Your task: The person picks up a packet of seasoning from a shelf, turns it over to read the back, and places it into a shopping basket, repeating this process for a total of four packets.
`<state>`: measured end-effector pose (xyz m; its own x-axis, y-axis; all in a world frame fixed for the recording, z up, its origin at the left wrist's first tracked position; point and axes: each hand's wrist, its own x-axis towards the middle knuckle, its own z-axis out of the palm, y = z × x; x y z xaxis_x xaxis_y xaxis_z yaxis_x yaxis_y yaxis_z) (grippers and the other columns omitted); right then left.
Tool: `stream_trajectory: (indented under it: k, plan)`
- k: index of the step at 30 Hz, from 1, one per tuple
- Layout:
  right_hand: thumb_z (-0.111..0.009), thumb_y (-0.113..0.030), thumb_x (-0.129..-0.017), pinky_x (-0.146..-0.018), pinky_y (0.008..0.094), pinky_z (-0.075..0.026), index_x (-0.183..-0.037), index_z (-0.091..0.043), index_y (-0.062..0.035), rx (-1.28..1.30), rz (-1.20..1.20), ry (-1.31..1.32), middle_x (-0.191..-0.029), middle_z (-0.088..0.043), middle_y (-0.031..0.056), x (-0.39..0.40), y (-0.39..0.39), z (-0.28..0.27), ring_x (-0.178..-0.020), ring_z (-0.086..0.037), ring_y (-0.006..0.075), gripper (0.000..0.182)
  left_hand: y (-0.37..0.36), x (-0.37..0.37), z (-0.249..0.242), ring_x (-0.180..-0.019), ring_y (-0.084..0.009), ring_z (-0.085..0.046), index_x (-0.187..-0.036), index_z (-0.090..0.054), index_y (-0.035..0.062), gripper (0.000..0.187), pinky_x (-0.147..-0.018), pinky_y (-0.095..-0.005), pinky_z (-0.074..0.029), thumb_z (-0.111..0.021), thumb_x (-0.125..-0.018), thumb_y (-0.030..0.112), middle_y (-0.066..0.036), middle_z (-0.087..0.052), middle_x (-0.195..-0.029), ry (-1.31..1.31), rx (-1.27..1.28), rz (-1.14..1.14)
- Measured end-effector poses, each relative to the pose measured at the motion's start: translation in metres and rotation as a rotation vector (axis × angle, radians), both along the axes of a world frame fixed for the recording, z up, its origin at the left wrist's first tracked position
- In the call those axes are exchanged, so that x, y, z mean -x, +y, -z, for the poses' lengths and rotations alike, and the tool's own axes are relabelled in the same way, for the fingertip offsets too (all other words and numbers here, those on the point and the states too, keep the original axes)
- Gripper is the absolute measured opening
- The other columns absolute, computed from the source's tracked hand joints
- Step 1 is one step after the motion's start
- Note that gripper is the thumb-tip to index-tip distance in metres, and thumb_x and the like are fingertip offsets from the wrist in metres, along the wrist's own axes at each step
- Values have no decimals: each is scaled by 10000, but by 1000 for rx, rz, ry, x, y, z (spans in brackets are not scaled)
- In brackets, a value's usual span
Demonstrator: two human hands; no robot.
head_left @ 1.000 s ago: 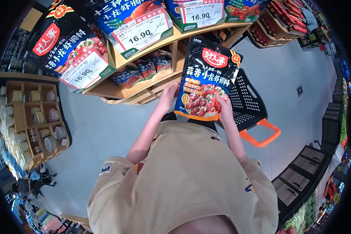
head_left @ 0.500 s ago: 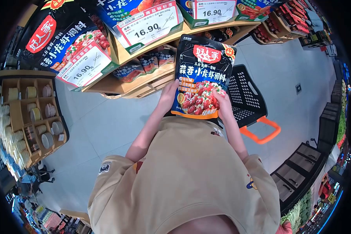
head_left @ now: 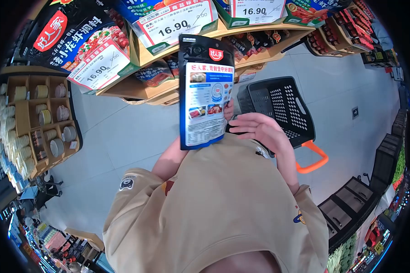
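A seasoning pouch (head_left: 204,98), black at the top and blue along the bottom, stands upright before my chest with its printed back towards me. Most of my left hand (head_left: 229,109) is hidden behind the pouch; its fingertips show around the right edge, holding it. My right hand (head_left: 263,129) is open, fingers stretched out and a little apart, with the tips close to the pouch's lower right edge.
Ahead, a wooden shelf (head_left: 143,57) carries similar pouches and price tags (head_left: 174,26). A black shopping basket (head_left: 282,109) with an orange handle (head_left: 315,159) is on the floor to the right. Left is a rack of dishes (head_left: 34,118); dark cabinets (head_left: 346,209) line the right.
The pouch has been turned from its front to its back and moved left. My right hand has let go of it, while my left hand has slid behind it.
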<state>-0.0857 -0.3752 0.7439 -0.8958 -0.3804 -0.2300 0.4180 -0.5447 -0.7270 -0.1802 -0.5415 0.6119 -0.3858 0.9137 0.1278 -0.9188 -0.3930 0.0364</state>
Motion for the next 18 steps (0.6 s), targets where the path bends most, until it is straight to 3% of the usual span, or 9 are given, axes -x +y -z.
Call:
stream_trajectory:
  k: [1, 2, 3, 4, 5, 7, 8, 11, 18]
  plan:
    - [-403, -209, -834, -855, 334, -378, -1160, -386, 17, -78, 17, 25, -1128, -478, 157, 2, 4, 0, -1043, -475, 226, 397, -10, -11, -81, -867, -188, -471, -1173, -345, 17, 560, -716, -290, -400, -285, -846, 467, -141, -447, -1067, -151, 246, -24]
    - [-398, -209, -830, -865, 343, -369, -1154, -392, 14, -155, 35, 49, -1149, -464, 162, 4, 6, 0, -1058, -466, 240, 394, -6, -12, -110, -867, -188, -471, -1173, -345, 17, 560, -716, -290, -400, -285, -846, 467, -141, -447, -1067, -151, 256, -27]
    - [-445, -303, -802, -866, 364, -377, -1150, -369, 44, -231, 108, 8, -1119, -457, 210, 5, 6, -1, -1022, -480, 279, 497, 1, -13, -131, -716, -154, -422, -965, -350, 20, 399, -624, -248, -371, -339, -843, 400, -84, -392, -840, -220, 477, -50]
    - [-444, -301, -804, -865, 357, -378, -1149, -367, 45, -209, 166, -18, -1109, -464, 207, 1, 8, 8, -1012, -485, 278, 495, 7, -14, -139, -565, -120, -374, -757, -356, 23, 322, -531, -205, -341, -393, -839, 332, -28, -337, -614, -286, 695, -74]
    - [-443, -299, -806, -863, 349, -379, -1149, -365, 47, -187, 225, -43, -1099, -472, 205, -2, 12, 16, -1003, -490, 277, 493, 10, -14, -129, -565, -120, -374, -757, -356, 23, 322, -531, -205, -341, -393, -839, 332, -28, -337, -614, -284, 701, -79]
    - [-441, -293, -810, -857, 342, -383, -1147, -364, 48, -170, 215, -47, -1088, -477, 201, -5, 19, 19, -995, -494, 274, 486, 14, -13, -86, -573, -114, -367, -741, -344, 27, 318, -529, -197, -325, -391, -837, 327, -30, -333, -607, -339, 161, 120]
    - [-438, -288, -814, -851, 335, -388, -1144, -364, 49, -160, 207, -51, -1077, -483, 197, -5, 22, 19, -987, -498, 271, 478, 19, -11, -80, -563, -108, -351, -747, -346, 20, 318, -516, -199, -313, -388, -837, 322, -31, -335, -598, -317, 60, 159]
    - [-431, -273, -821, -844, 326, -392, -1135, -368, 54, -179, 225, -76, -1067, -487, 193, -4, 26, 19, -983, -501, 268, 458, 19, -17, -100, -552, -106, -340, -748, -343, 20, 318, -508, -201, -305, -388, -836, 322, -32, -335, -597, -359, 296, 80]
    - [-393, -243, -844, -842, 320, -393, -1131, -370, 58, -149, 213, -58, -1051, -493, 185, -1, 33, 20, -971, -506, 254, 416, 23, -21, -86, -568, -102, -337, -759, -339, 19, 322, -496, -191, -289, -366, -845, 328, -35, -337, -617, -450, 240, 125]
